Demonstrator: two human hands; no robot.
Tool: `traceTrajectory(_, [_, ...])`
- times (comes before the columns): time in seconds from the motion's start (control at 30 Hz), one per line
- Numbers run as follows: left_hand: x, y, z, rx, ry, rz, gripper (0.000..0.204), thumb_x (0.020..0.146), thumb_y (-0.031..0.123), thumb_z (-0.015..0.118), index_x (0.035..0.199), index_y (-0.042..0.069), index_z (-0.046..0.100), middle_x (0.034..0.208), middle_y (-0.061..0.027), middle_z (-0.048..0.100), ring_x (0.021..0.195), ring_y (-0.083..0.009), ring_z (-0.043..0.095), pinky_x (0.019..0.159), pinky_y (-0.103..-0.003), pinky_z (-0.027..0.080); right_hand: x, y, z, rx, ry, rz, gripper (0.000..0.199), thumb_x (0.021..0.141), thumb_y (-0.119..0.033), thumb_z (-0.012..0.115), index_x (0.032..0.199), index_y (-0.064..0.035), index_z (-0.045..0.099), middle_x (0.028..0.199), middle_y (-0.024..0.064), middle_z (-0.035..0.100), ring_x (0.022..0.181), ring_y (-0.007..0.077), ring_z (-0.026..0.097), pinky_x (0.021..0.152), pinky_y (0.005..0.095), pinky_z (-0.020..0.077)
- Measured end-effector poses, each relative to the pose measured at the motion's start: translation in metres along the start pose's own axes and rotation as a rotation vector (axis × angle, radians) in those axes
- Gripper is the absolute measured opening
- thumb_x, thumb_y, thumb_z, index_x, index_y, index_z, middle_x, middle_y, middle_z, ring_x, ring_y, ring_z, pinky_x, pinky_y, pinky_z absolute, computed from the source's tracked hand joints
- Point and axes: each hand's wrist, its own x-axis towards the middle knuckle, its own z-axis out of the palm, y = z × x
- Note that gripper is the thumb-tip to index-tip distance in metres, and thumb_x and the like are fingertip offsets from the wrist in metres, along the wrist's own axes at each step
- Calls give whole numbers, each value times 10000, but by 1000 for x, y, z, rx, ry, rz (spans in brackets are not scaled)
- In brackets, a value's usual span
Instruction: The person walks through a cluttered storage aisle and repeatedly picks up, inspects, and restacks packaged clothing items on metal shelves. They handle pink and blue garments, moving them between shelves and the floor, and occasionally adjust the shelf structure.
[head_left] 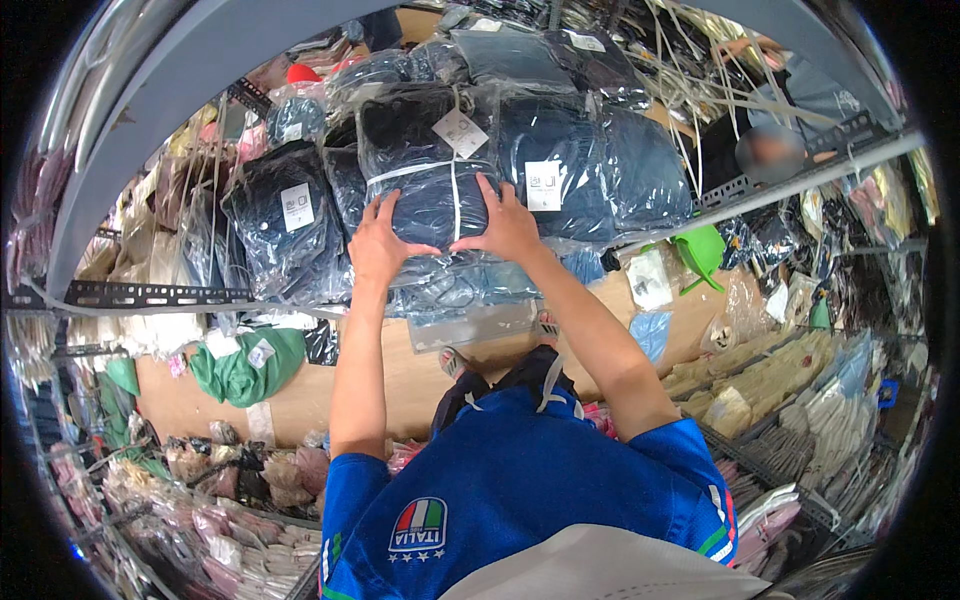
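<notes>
Both my arms reach up to a shelf stacked with dark blue clothing bundles wrapped in clear plastic. My left hand (377, 243) lies flat against the left side of one tied bundle (425, 170), fingers spread. On the same bundle's right side rests my right hand (507, 226), also flat and spread. A white strap runs around this bundle and a white tag hangs on its top. Neither hand grips anything; both press on the plastic.
More wrapped dark bundles (280, 225) (600, 170) sit to the left and right on the metal shelf rail (150, 295). Green garments (245, 365) lie lower left. A green plastic scoop (702, 252) hangs at right. Folded stock fills the racks below. Another person (770, 150) stands at upper right.
</notes>
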Motion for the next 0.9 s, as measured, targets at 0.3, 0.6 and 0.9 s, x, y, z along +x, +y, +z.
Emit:
traceTrajectory(0.3, [4,-2,-3,43,-52,16,1139,357,547,897,1344,149,492,1265,-170,578,1073,-359,624,855,-449,540,-50,8,-7,274,203,-17,912,753,-415,775,1452,-64,306,1360,312,399,1221,454,453,995,470,425])
traceTrajectory(0.6, [25,-7,-11,94,-329,-11,1317,325,637,879,1434,145,366,1351,-276,474,1154,-428,562,932,-484,501,-133,67,-23,293,380,200,679,830,-202,733,1381,-1,390,1282,213,489,1121,338,530,937,400,448])
traceTrajectory(0.9, [69,9,-25,-104,-753,-124,1370,473,738,800,1439,-82,281,1417,-327,388,1324,-368,429,1104,-383,345,-182,115,-59,341,384,304,573,844,-168,710,1327,-17,441,1211,196,521,1006,310,563,872,390,477])
